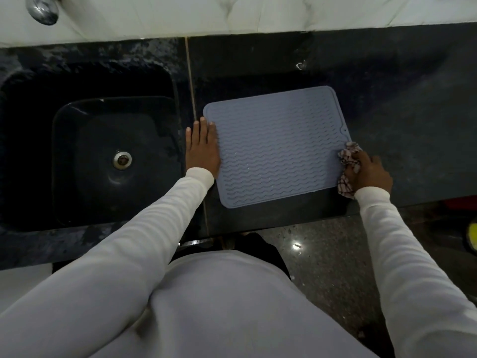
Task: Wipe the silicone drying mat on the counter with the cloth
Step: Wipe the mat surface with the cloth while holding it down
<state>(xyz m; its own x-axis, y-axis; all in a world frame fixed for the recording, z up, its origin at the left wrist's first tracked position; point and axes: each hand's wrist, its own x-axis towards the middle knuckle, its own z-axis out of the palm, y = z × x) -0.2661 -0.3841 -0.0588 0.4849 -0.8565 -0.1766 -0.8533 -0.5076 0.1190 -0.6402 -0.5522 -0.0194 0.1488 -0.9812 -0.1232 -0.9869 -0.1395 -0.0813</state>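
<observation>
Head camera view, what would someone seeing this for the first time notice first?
A blue-grey silicone drying mat with wavy ridges lies flat on the dark counter, right of a black sink. The left hand presses flat on the mat's left edge, while the right hand grips a bunched checked cloth at its right edge.

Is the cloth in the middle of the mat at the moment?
No, the checked cloth is bunched in the right hand at the silicone drying mat's right edge.

counter: dark stone, glossy
sink: black basin, left, metal drain
wall: pale marble, far
floor: dark speckled, near right
</observation>
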